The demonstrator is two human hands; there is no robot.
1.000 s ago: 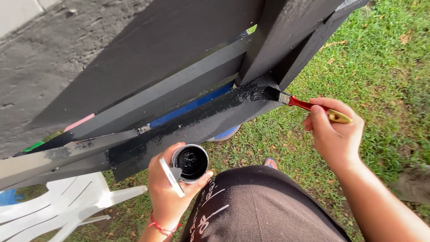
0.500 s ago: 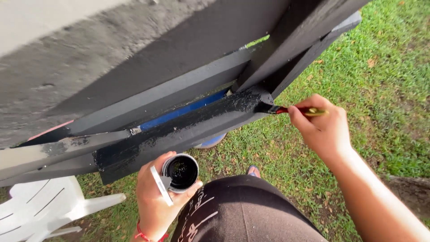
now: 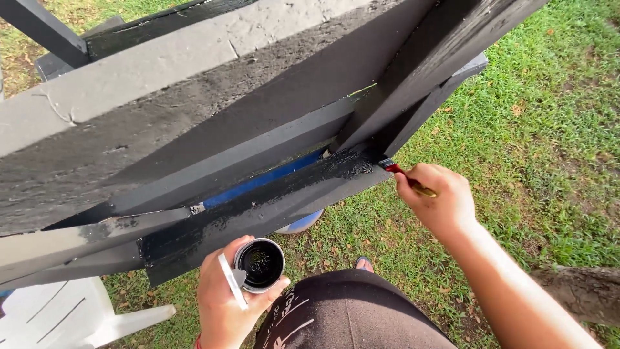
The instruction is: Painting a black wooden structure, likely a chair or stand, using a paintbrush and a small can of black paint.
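Observation:
My right hand [image 3: 438, 201] grips a paintbrush [image 3: 405, 176] with a red and gold handle; its bristles press against the wet black edge of a wooden plank [image 3: 258, 210]. My left hand [image 3: 223, 304] holds a small round paint can [image 3: 259, 265] with black paint inside, and a white stick lies across my fingers beside it. The plank belongs to a large, partly black-painted wooden structure [image 3: 194, 116] that tilts over the grass. A strip of blue [image 3: 258, 181] shows between the boards.
Green grass [image 3: 529, 129] covers the ground to the right. A white plastic chair [image 3: 64, 317] stands at the lower left. My knee in dark shorts [image 3: 361, 313] fills the bottom middle. A pale blue round object [image 3: 300, 224] peeks out under the plank.
The view has tilted up, showing more of the grey upper board. My right hand has drawn the brush closer to the plank's right end. The can has stayed in my left hand.

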